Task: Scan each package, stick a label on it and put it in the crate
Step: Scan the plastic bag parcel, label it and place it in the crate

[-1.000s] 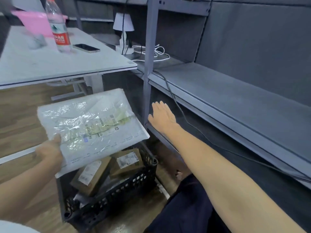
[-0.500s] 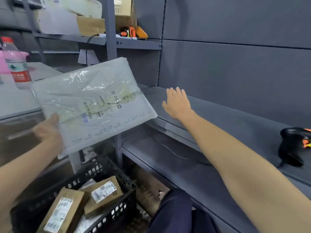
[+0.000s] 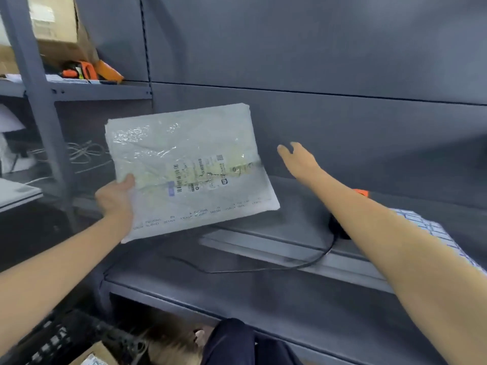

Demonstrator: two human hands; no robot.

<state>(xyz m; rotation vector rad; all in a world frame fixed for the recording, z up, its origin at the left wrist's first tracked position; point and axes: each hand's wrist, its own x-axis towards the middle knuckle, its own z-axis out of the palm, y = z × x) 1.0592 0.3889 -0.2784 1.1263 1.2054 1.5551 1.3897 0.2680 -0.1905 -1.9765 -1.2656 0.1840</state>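
Observation:
My left hand [image 3: 116, 197] grips the lower left corner of a flat package [image 3: 189, 167] in clear plastic wrap, with barcodes across its middle, and holds it up in front of the grey shelves. My right hand [image 3: 299, 160] is stretched out above the middle shelf [image 3: 263, 214] with straight fingers, holding nothing. A black scanner [image 3: 340, 230] with an orange part [image 3: 361, 192] lies on that shelf, mostly hidden behind my right forearm. The black crate [image 3: 52, 341] shows at the bottom left, with a brown box [image 3: 97, 356] inside.
A sheet of blue-edged labels [image 3: 432, 230] lies on the shelf at the right. The scanner's black cable [image 3: 263, 270] trails over the shelf edge. Cardboard boxes [image 3: 55, 27] and an orange tool [image 3: 87, 71] sit on the upper left shelf. A grey upright post [image 3: 39, 101] stands at left.
The view has swung right and up from the crate to the shelves. My left hand has carried the package rightwards, and my right hand has reached further over the middle shelf toward the scanner.

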